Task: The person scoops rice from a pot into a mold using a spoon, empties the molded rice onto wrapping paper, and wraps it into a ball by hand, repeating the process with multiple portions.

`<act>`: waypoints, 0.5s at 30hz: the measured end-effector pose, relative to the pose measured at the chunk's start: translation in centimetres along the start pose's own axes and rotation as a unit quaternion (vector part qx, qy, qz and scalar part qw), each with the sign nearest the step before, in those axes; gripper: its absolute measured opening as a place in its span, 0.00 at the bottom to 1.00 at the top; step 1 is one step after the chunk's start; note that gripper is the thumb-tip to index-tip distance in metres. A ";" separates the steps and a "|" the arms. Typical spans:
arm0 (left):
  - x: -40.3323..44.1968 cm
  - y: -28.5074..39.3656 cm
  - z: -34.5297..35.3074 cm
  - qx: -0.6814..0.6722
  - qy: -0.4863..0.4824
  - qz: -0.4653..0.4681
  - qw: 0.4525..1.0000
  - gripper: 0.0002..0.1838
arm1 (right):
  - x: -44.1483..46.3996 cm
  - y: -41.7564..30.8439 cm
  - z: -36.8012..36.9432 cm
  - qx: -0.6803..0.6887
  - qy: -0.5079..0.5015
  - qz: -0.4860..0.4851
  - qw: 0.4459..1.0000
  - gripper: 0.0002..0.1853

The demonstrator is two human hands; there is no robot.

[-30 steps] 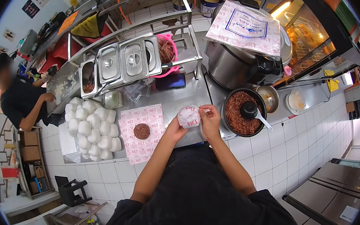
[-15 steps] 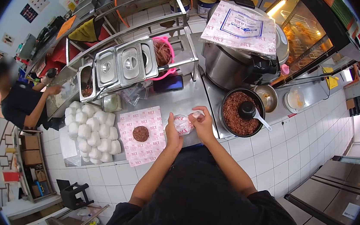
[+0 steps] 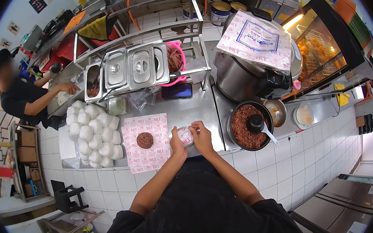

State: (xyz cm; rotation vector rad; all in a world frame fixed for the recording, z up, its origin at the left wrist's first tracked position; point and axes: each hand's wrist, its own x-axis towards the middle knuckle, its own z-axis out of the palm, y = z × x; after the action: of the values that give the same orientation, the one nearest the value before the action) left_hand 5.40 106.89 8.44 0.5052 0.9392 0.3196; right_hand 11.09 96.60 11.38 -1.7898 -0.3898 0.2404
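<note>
Between my two hands is a small round bundle (image 3: 185, 136) wrapped in white paper with red print. My left hand (image 3: 178, 142) cups its left side, fingers closed round it. My right hand (image 3: 201, 139) presses the paper from the right with bent fingers. Left of them, a flat sheet of pink-printed paper (image 3: 146, 163) lies on the steel counter, and a round cake of reddish-brown rice (image 3: 145, 140) sits on it. Farther left stands a pile of white wrapped bundles (image 3: 96, 135).
At right, a dark pot (image 3: 230, 130) holds reddish-brown rice, with a white-handled, black-ended utensil (image 3: 269, 134) in it. Behind are a large cooker (image 3: 233, 78) topped by printed sheets (image 3: 256, 40), lidded steel pans (image 3: 140, 69) and a phone (image 3: 177, 91). A co-worker (image 3: 23, 87) stands at left.
The loose paper at the bundle's right side is now folded in, and my right hand is closer to my left. The co-worker's hand has moved right; the view has shifted slightly.
</note>
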 end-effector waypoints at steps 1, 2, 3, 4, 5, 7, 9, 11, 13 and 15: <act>0.0 0.1 -0.1 0.010 0.006 0.011 1.000 0.24 | -0.2 0.1 0.3 0.006 -0.007 0.023 1.000 0.09; -0.2 0.4 0.1 0.020 0.013 0.023 0.999 0.24 | -0.3 0.1 0.5 0.011 -0.014 0.047 0.999 0.08; -0.5 0.8 0.3 0.029 0.015 0.021 0.999 0.25 | -0.3 0.2 0.5 0.034 -0.034 0.072 0.996 0.10; -0.6 1.1 0.7 0.038 0.017 0.020 0.999 0.25 | -0.1 0.2 0.5 0.056 -0.055 0.097 0.992 0.11; -0.4 1.3 0.8 0.047 0.018 0.019 0.999 0.25 | 0.0 0.5 0.6 0.078 -0.075 0.122 0.987 0.13; 0.8 1.1 0.6 0.060 0.000 0.020 0.998 0.26 | 0.3 1.3 0.9 0.110 -0.105 0.115 0.982 0.17; 1.1 1.9 1.1 0.072 -0.023 -0.001 0.997 0.29 | 0.8 1.1 0.9 0.147 -0.129 0.113 0.974 0.22; 1.7 3.0 1.9 0.080 -0.050 -0.047 0.994 0.31 | 1.4 1.1 0.3 0.188 -0.148 0.118 0.964 0.27; 3.9 2.5 1.5 0.144 -0.084 -0.026 0.986 0.38 | 3.3 2.3 0.1 0.219 -0.114 0.179 0.952 0.31; 3.5 2.6 2.6 0.210 -0.025 0.009 0.977 0.41 | 5.8 3.0 -0.2 0.255 -0.070 0.242 0.934 0.31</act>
State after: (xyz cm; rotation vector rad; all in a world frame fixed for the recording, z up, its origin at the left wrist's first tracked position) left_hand 9.35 110.05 8.72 0.9062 0.9564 0.1207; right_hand 16.88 97.96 8.82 -1.3282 0.0303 0.7503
